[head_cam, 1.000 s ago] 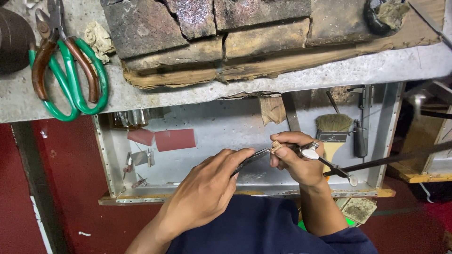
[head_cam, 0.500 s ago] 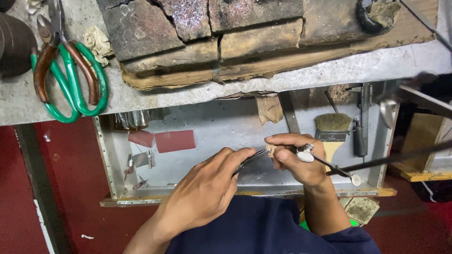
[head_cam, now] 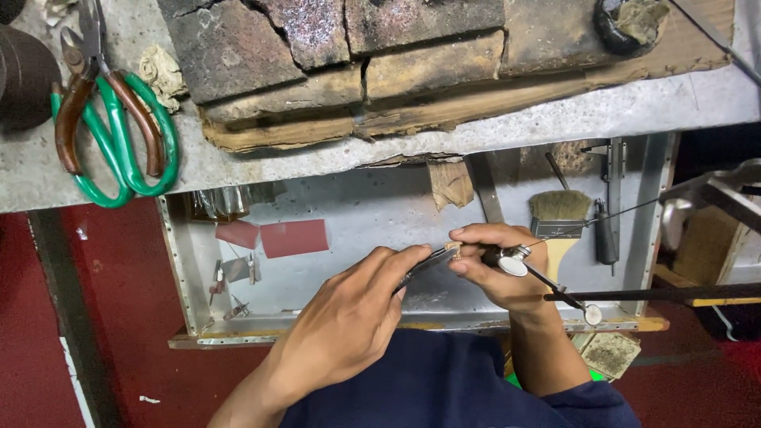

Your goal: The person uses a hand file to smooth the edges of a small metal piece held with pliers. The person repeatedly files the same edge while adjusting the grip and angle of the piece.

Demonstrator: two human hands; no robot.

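Metal tool (head_cam: 424, 264), two hands (head_cam: 349, 317)

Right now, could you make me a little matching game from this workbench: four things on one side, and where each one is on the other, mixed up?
Things:
1. green-handled shears
2. paintbrush
3. red sheets
4. bricks

Places:
A. right part of the metal tray
B. benchtop, far left
C. left part of the tray
D. middle of the benchtop

Pairs: 1-B, 2-A, 3-C, 4-D
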